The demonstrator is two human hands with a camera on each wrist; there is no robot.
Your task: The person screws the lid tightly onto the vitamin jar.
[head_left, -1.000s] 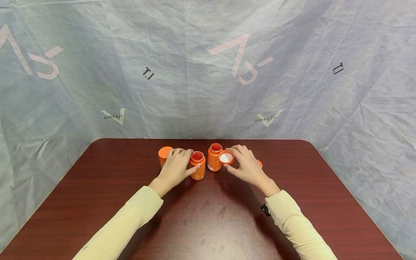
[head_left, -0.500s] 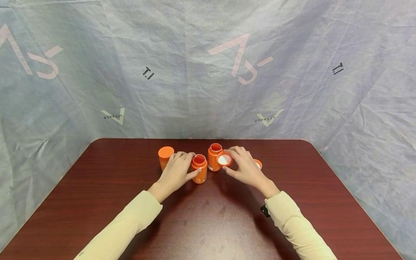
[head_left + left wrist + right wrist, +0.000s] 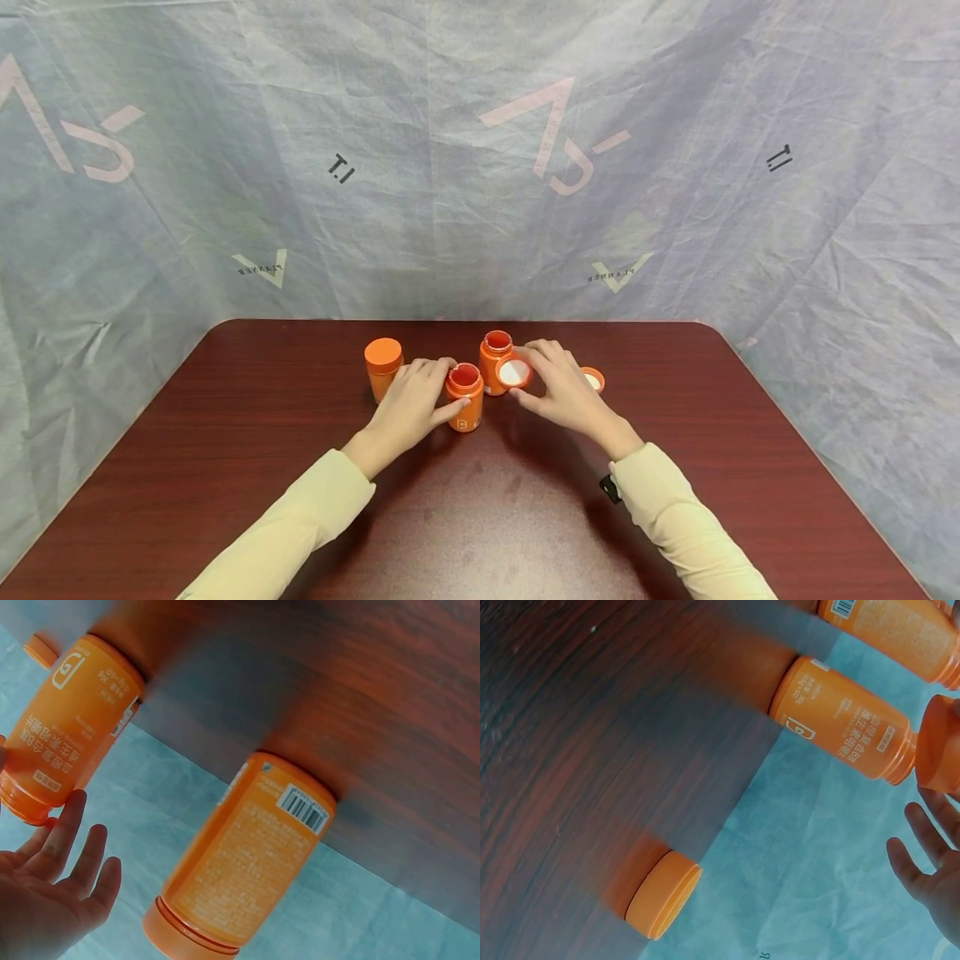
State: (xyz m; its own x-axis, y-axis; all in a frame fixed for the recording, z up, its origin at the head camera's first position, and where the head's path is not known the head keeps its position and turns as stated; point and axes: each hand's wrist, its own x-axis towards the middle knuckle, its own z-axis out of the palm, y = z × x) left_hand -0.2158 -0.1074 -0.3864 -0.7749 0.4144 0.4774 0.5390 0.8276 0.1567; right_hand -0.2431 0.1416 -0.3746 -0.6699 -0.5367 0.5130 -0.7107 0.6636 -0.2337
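Observation:
My left hand (image 3: 408,407) grips an orange bottle (image 3: 466,415) near its neck, thumb on the near side and fingers behind. That bottle stands upright and uncapped, its red mouth facing up; its printed side shows in the left wrist view. My right hand (image 3: 567,393) pinches an orange cap (image 3: 939,746) by its edge, tilted so the white inside faces me. This cap overlaps a second uncapped orange bottle (image 3: 492,360), which stands just behind. In the right wrist view the cap is close to that bottle's threaded neck.
A capped orange bottle (image 3: 382,367) stands left of my left hand, partly hidden by it. Another orange cap (image 3: 664,895) lies on the dark red table (image 3: 480,517), white inside up, beyond my right hand. A grey printed cloth (image 3: 450,208) hangs behind the table.
My left hand has drawn its bottle a little nearer and to the right. My right hand has shifted its cap slightly left and nearer, uncovering more of the cap on the table.

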